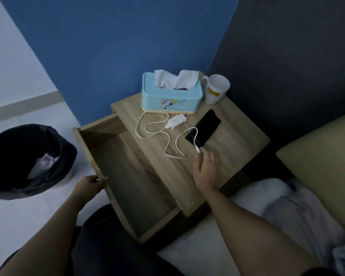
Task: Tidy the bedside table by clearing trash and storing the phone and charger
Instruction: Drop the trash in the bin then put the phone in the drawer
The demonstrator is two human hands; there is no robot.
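The bedside table [233, 156] stands in the corner beside the bed [317, 156]; its drawer [127, 176] is pulled out wide and nothing is seen inside it. The left hand [90, 185] grasps the front edge of the drawer, with the fingers curled over the board. The right hand [206, 168] is above the table top with the fingers spread and loose, holding nothing; its fingertips are just beside the free end of the cable [167, 136], and whether they touch it cannot be told. The phone [204, 128] lies flat on the table, screen dark; the cable end rests across its near corner. The white charger [176, 121] lies in front of the tissue box [171, 96]; a white mug [217, 88] stands to the right of the box. On the floor to the left is the trash bin [26, 162] with a black bag; crumpled white paper [43, 163] lies inside.
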